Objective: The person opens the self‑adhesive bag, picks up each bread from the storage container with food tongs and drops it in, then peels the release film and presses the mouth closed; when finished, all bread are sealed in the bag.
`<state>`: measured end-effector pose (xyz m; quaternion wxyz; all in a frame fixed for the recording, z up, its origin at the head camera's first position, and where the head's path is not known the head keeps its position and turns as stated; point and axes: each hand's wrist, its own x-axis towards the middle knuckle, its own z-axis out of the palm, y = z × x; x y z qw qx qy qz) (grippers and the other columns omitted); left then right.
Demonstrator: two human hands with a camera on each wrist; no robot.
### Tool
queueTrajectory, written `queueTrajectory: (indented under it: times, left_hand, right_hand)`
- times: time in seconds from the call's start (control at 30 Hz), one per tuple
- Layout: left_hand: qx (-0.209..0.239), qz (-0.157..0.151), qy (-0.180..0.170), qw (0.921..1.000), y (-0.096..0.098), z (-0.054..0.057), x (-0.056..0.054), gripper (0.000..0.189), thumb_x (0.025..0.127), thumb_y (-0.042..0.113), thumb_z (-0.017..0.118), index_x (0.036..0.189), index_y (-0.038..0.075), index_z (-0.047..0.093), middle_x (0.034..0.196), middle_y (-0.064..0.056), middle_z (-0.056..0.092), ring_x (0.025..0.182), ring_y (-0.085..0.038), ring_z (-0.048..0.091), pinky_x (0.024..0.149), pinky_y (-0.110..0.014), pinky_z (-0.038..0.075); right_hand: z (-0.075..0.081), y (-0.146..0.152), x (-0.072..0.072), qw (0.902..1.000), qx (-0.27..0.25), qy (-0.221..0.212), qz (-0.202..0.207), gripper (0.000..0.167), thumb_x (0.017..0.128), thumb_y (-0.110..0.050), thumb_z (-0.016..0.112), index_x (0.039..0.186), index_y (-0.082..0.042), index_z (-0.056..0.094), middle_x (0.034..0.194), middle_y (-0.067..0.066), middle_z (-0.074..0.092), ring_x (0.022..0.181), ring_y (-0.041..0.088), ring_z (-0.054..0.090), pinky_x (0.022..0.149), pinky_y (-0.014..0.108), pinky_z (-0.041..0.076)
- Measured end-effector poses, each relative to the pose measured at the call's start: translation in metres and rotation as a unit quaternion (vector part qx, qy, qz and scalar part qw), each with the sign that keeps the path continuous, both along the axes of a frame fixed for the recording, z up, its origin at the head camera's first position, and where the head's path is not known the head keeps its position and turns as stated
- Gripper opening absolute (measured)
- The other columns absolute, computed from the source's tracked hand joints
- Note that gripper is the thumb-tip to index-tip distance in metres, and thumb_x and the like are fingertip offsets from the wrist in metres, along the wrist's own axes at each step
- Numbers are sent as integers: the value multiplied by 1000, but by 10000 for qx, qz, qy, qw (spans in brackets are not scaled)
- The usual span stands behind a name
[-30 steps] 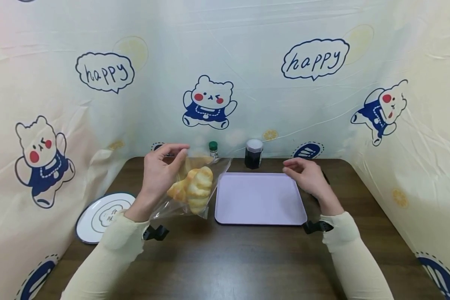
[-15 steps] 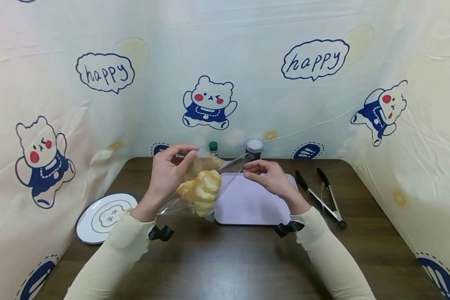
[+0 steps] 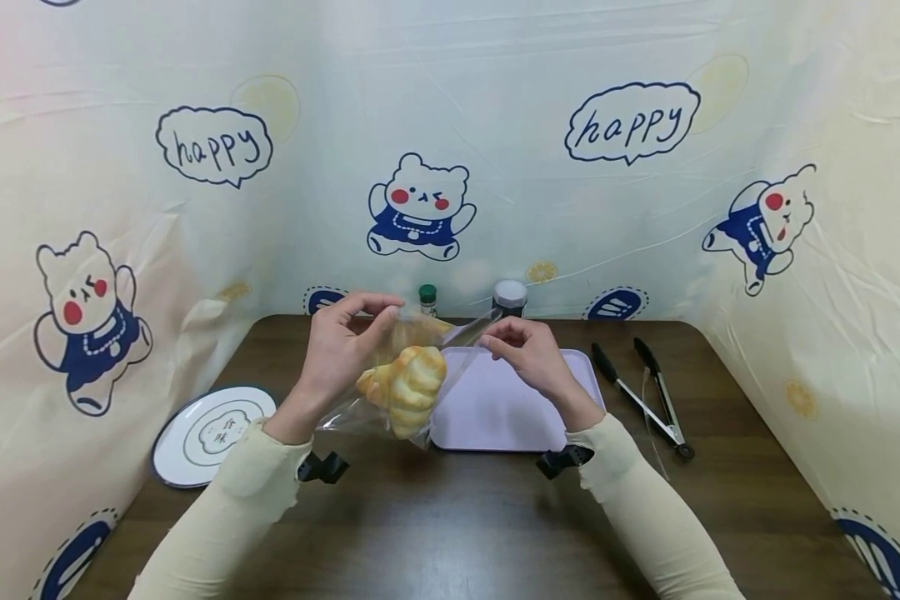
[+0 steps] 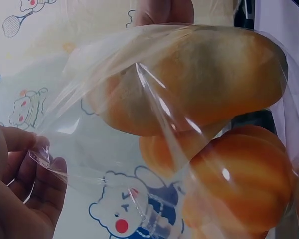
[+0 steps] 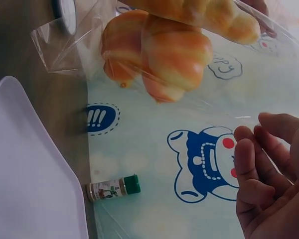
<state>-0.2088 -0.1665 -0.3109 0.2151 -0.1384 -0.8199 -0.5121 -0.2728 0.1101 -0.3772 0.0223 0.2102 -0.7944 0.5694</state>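
Note:
Between the hands hangs a clear plastic bag (image 3: 345, 412) holding several golden bread rolls (image 3: 412, 385), one of them ridged. My left hand (image 3: 337, 354) pinches the bag's upper left edge between thumb and fingers; the left wrist view shows this left hand (image 4: 20, 179) with gathered film at its fingertips. On the other side, my right hand (image 3: 528, 358) holds the bag's right edge, thumb and index tips together at the film. From the right wrist, the right hand (image 5: 274, 174) is below the rolls (image 5: 174, 55), its other fingers curled in.
A lilac tray (image 3: 525, 408) lies behind the bag, with a green-capped shaker (image 3: 427, 297) and a white-lidded jar (image 3: 510, 298) at the back. Black-tipped tongs (image 3: 663, 400) rest at right, a white plate (image 3: 187, 450) at left. A printed cloth (image 3: 495, 108) walls the table.
The right hand has come in from the right side of the tray to the bag's edge, uncovering the tongs. The left hand and the bag have shifted slightly right.

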Motion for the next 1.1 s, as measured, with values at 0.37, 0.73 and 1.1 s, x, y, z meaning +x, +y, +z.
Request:
queueTrajectory:
  times: [0.37,0.73,1.1]
  left_hand:
    - [-282,337,-157,9989,-6,3,0,31,95,41,65,110,16,75,103,-2,69,93,-16,59,77,-22,53]
    - [324,19,-707,9970,-10,2,-5,28,96,30,66,114,10,72,111,-14,73,77,-16,73,76,-23,60]
    - [-50,29,-878,9961,-10,1,-5,32,91,33,74,115,13,74,111,-7,74,92,-15,69,77,-21,58]
  right_hand:
    - [8,15,1,9984,-483,252,-162,18,91,-20,73,103,-6,71,93,16,75,71,18,65,66,26,53]
    - [23,31,3,9977,-593,269,-176,22,93,-22,71,104,-3,70,98,14,73,76,16,69,67,27,59]
    - [29,35,4,9960,-895,48,75,23,94,-15,70,108,3,68,95,5,75,73,12,73,66,28,60]
